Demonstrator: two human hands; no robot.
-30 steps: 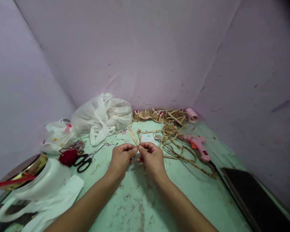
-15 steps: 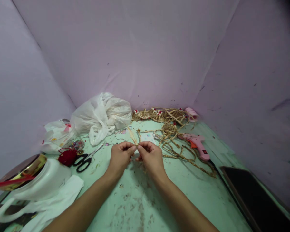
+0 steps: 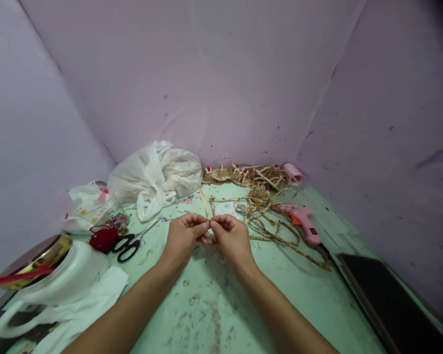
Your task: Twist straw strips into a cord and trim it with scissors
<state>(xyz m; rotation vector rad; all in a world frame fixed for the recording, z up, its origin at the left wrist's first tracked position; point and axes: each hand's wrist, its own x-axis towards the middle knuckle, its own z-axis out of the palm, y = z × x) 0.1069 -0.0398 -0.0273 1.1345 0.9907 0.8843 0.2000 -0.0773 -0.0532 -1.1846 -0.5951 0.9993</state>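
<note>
My left hand [image 3: 182,241] and my right hand [image 3: 232,240] meet over the middle of the green table, thumbs and forefingers pinching one pale straw-coloured fibre strip [image 3: 205,202] between them. The strip's free end points up and away, past the fingertips. Where it is pinched, the fingers hide most of it. Beyond and to the right of my right hand lies a tangle of braided straw cord [image 3: 275,231], one end of it close to my fingers. A pair of black-handled scissors [image 3: 131,245] lies left of my left hand.
A pink glue gun [image 3: 301,220] and a dark flat device [image 3: 387,295] are on the right. Woven straw pieces with red beads [image 3: 239,174] line the wall beside a white plastic bag [image 3: 158,177]. Red yarn [image 3: 104,239] and a white pot [image 3: 70,275] stand left.
The strip's free end has turned and looks narrower and more upright. Both hands stay at nearly the same place, still pinching, with small finger shifts.
</note>
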